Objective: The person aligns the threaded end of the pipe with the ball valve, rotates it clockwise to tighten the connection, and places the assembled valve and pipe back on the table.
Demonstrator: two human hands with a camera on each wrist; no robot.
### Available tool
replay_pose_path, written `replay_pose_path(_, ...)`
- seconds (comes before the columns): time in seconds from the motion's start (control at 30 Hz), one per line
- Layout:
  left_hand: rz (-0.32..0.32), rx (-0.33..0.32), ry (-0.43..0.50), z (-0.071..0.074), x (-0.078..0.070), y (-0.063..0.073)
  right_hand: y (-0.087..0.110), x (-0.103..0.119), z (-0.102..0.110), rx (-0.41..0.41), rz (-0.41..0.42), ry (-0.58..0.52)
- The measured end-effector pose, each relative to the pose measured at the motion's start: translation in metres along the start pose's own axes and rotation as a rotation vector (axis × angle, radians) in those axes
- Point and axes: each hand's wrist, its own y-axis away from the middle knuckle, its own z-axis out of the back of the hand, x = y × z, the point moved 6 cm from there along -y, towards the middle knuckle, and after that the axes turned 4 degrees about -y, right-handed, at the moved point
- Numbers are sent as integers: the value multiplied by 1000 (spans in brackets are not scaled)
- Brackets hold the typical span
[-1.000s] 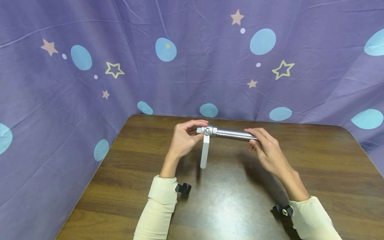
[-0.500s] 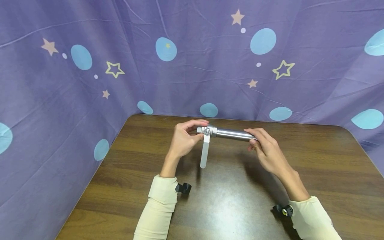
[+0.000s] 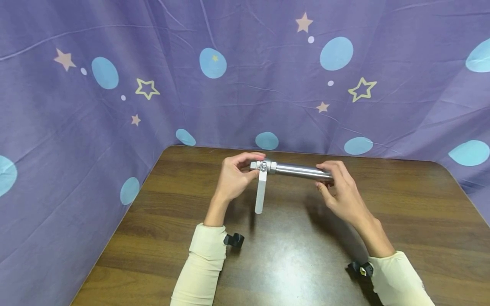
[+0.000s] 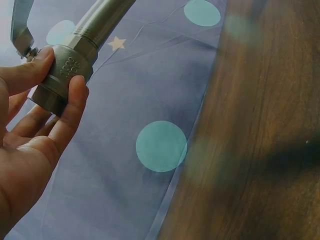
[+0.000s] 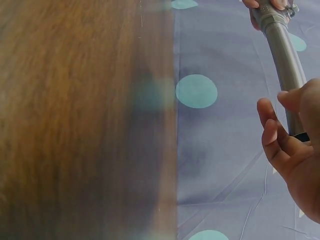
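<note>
A metal ball valve (image 3: 264,166) joined to a shiny steel pipe (image 3: 300,171) is held up above the table, nearly level. My left hand (image 3: 234,176) pinches the valve body at its left end, thumb in front and fingers behind. Raised lettering shows on the valve body (image 4: 70,65) in the left wrist view. The flat lever handle (image 3: 260,193) hangs down toward me. At the pipe's right end, the fingers of my right hand (image 3: 342,193) curl loosely over the top, with the thumb lower at the near side. The pipe's end (image 5: 301,136) shows close to the right palm.
A brown wooden table (image 3: 172,255) with rounded far corners lies below both hands. Purple curtain (image 3: 245,85) with stars and blue spots stands behind it and along the left. A black wrist mount (image 3: 234,240) sticks out from the left sleeve.
My right hand has shifted slightly right along the pipe, and its thumb has dropped away from the pipe's near side. The left hand and the valve hold almost the same place.
</note>
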Motion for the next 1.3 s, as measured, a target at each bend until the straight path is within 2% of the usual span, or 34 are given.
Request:
replay_pose_path(0.3, 0, 2, 3, 0, -1, 0, -2, 4, 0, -39, 66, -4)
replay_pose_path(0.77, 11, 2, 6, -1, -2, 0, -3, 5, 1, -30, 65, 2)
replay_pose_path(1.3, 16, -1, -8, -2, 0, 1, 1, 1, -1, 16, 4, -55)
